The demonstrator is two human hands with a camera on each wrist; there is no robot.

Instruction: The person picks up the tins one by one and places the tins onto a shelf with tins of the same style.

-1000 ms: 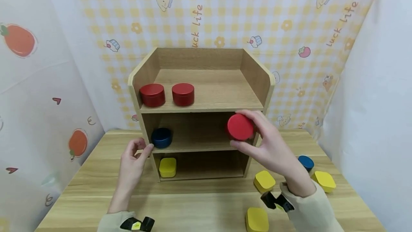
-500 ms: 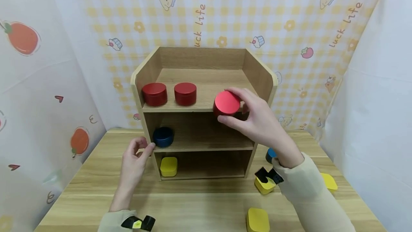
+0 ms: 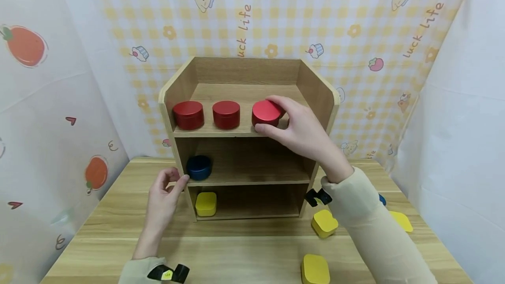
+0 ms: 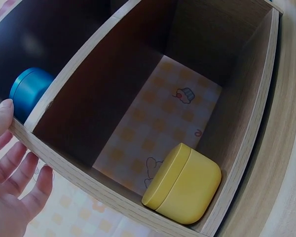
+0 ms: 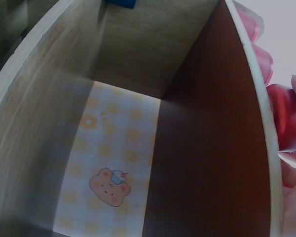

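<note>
Red round lidded tin [image 3: 265, 111], head view: grasped by thumb and fingers of the right hand [image 3: 301, 133] at the top level of a three-level wooden shelf [image 3: 244, 91]. Left wrist view: left hand [image 4: 7, 200] loose, thumb touching the shelf's edge beside a blue round tin [image 4: 30, 91]. Right wrist view: red tin in grip.

Two red tins [image 3: 188, 115] [image 3: 226, 115] and the right hand [image 3: 301, 128] with a third tin [image 3: 265, 111] block most of the top shelf's [image 3: 244, 91] front. There is room behind them. A hand could go in right of the blue tin [image 3: 199, 168], or right of the yellow box [image 3: 206, 204] below. Side walls [image 3: 319, 95] block both ends.
</note>
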